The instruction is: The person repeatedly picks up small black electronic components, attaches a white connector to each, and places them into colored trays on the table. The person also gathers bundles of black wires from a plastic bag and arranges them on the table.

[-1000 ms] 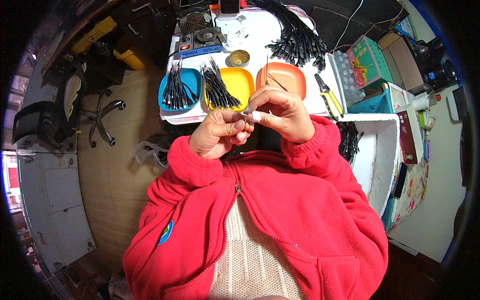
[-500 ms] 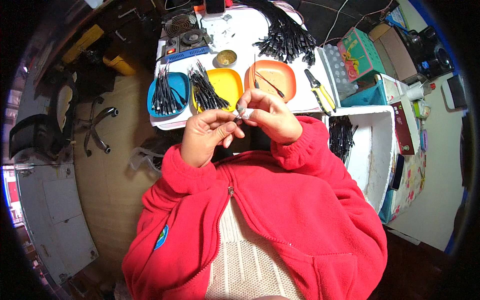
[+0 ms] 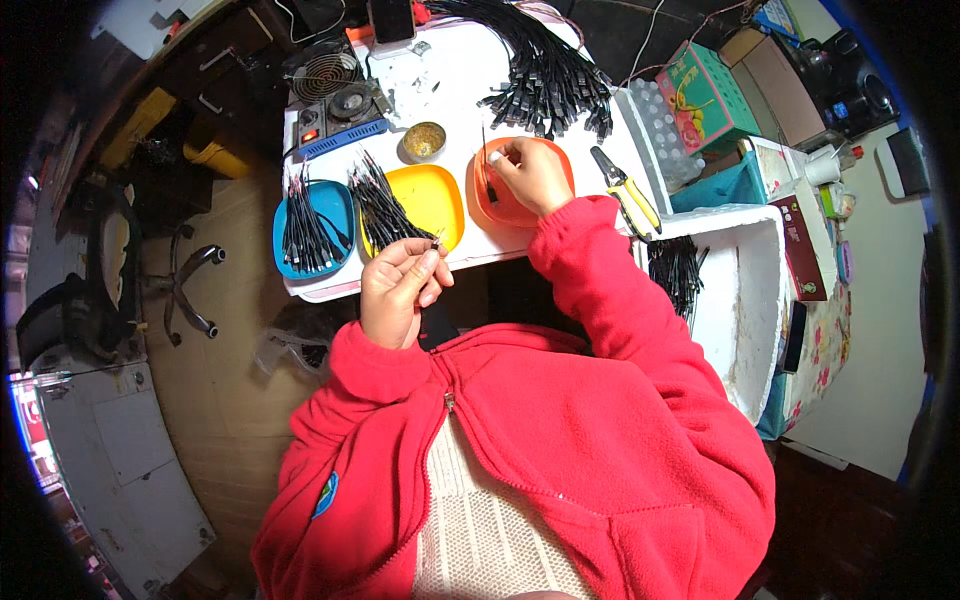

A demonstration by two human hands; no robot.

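My left hand [image 3: 402, 292] is closed in a pinch just in front of the yellow tray [image 3: 452, 205]. Thin wire ends of a short black cable [image 3: 436, 243] stick out above its fingertips; the rest is hidden in the fingers. Over the orange tray [image 3: 562, 165], my right hand [image 3: 532, 176] has its thumb and fingers together on a thin black cable [image 3: 490, 188] lying there. A bundle of black cables with stripped ends [image 3: 385, 208] rests on the yellow tray's left side. Another such bundle [image 3: 312, 232] lies in the blue tray [image 3: 342, 190].
Yellow-handled wire strippers [image 3: 630, 195] lie right of the orange tray. Behind the trays are a small metal bowl [image 3: 424, 142], a blue hot-plate device [image 3: 345, 120] and a large cable heap [image 3: 550, 85]. A white foam box [image 3: 745, 300] with cables stands at right.
My hands have parted. The right one has let go of the white bit it pinched and reached forward into the orange tray; the left has shifted slightly lower. The whole view has turned a little.
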